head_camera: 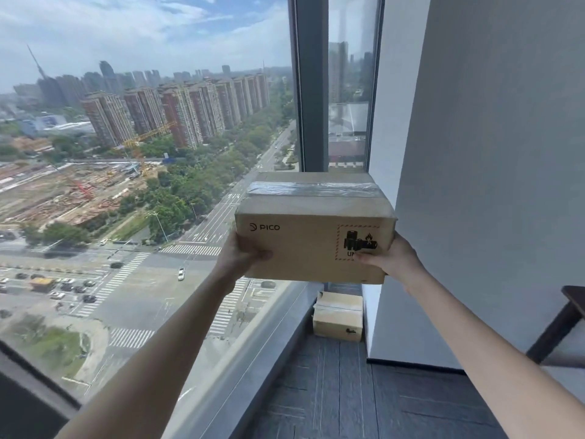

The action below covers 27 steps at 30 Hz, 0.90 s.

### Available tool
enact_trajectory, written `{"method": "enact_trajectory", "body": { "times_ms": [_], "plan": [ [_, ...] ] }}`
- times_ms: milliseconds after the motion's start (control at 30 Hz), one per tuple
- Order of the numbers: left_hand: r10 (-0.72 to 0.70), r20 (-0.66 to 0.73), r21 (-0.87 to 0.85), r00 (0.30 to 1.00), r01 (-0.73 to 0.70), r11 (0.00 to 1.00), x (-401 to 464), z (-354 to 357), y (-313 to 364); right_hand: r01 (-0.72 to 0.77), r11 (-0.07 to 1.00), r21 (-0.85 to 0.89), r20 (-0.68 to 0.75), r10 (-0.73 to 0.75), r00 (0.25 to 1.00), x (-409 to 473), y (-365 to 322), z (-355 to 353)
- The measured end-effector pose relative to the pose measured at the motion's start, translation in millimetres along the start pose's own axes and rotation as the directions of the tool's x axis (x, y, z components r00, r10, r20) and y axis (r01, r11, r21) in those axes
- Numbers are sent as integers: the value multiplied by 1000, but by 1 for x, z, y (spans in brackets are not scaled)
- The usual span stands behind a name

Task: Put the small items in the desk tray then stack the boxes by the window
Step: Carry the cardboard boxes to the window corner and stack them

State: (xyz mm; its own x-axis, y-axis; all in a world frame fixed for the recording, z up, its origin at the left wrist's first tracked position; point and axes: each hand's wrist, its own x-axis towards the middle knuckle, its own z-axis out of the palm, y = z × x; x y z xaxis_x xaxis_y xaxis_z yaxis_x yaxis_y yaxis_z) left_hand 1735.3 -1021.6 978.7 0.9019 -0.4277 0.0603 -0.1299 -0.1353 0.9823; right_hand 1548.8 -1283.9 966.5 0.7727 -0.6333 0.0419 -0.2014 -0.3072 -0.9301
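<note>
Cardboard box [315, 228], brown, sealed along the top with a clear tape strip; held in mid-air at centre frame, clear of the floor, in front of the window [142, 153]. Near face printed "PICO" with a logo mark at its upper left; at its right, a dashed red-bordered hazard label with black battery and flame pictograms, below which the letters "UN" are readable, the rest covered by fingers. Left hand [242, 256] grasps the lower-left corner, thumb laid across the near face, fingers under the box. Right hand [387, 259] grasps the lower-right corner, thumb on the hazard label. Both arms extended from the lower frame edge. Second cardboard box [338, 315], smaller in the frame, also taped on top, with a small dark mark on its near face too small to read; it rests on the floor in the corner below the held box, between the window sill [253, 343] and the white wall [474, 153], its top bare. Dark grey carpet [364, 400] in lower centre frame runs open and unobstructed from the arms to that corner. Dark wooden furniture edge [566, 315] projects in at the right frame edge, well apart from both boxes. Window mullion [311, 83] stands upright behind the held box.
</note>
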Motion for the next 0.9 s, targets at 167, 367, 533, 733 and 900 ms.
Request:
{"method": "enact_trajectory", "body": {
  "times_ms": [167,367,533,733,900],
  "plan": [
    [-63,64,-25,996,65,998,131,19,-64,-81,996,-43,-38,80,996,108,35,38],
    [-126,174,-4,977,129,992,296,50,-137,-218,974,-55,-87,213,973,247,82,81],
    [-223,229,73,948,212,975,389,74,-187,-335,941,-54,-83,330,940,332,132,104],
    [-299,272,143,915,269,953,453,122,-248,-436,900,-24,-53,434,899,393,204,117],
    [-360,289,178,887,319,931,483,165,-297,-502,863,62,-6,503,864,427,271,120]
  ]
}}
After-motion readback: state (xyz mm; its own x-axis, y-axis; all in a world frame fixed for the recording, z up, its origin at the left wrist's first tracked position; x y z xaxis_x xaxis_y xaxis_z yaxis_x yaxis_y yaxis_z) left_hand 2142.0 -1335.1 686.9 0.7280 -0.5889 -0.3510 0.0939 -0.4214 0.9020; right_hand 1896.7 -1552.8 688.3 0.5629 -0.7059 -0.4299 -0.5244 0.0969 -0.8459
